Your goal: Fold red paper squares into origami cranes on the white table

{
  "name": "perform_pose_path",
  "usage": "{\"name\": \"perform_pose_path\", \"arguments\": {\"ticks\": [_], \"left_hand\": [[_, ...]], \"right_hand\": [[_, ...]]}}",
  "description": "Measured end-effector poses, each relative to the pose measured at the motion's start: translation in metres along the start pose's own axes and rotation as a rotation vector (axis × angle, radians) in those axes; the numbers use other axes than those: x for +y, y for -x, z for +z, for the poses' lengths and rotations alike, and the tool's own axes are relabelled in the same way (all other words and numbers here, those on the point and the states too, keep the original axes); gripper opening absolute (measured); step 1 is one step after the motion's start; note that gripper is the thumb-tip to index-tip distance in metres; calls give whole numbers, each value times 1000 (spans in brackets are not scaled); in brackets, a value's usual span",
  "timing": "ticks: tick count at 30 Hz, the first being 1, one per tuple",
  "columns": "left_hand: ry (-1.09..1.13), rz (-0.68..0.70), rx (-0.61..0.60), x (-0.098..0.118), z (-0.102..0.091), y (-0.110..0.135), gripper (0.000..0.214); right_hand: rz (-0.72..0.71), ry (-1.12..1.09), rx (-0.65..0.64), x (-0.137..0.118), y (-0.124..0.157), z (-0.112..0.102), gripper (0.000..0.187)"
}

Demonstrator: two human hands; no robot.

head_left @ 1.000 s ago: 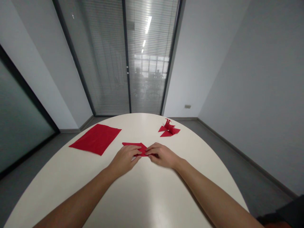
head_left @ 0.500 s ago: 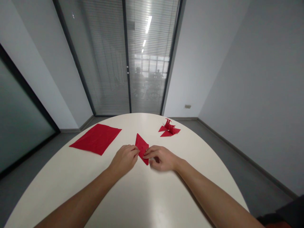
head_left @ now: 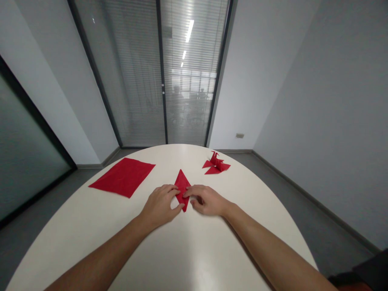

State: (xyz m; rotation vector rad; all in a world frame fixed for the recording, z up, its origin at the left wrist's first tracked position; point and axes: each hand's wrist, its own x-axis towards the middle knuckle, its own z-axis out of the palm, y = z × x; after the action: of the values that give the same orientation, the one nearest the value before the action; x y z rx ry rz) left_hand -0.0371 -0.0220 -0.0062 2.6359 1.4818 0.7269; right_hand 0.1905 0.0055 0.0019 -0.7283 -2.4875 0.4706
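A small folded red paper piece [head_left: 182, 184], a long diamond shape, lies on the white round table [head_left: 182, 250] with one point aimed away from me. My left hand [head_left: 160, 204] pinches its near left side between thumb and fingers. My right hand [head_left: 204, 200] presses on its right side with curled fingertips. The near tip of the paper shows between the two hands.
A flat red paper sheet [head_left: 123, 176] lies at the table's far left. A finished red paper crane [head_left: 216, 164] stands at the far right. Glass doors with blinds [head_left: 163, 72] stand beyond the table, with grey floor around it.
The folded paper has been turned from lying sideways to pointing away from me. Both hands shifted round it and now hold its sides.
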Motion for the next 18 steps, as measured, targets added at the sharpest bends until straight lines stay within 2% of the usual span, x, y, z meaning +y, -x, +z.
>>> {"name": "perform_pose_path", "arguments": {"ticks": [12,18], "left_hand": [[60,67,-33,-4,1,0,45],[55,77,-61,-5,0,2,47]], "right_hand": [[-18,57,4,9,1,3,37],[-13,48,10,8,1,4,21]]}}
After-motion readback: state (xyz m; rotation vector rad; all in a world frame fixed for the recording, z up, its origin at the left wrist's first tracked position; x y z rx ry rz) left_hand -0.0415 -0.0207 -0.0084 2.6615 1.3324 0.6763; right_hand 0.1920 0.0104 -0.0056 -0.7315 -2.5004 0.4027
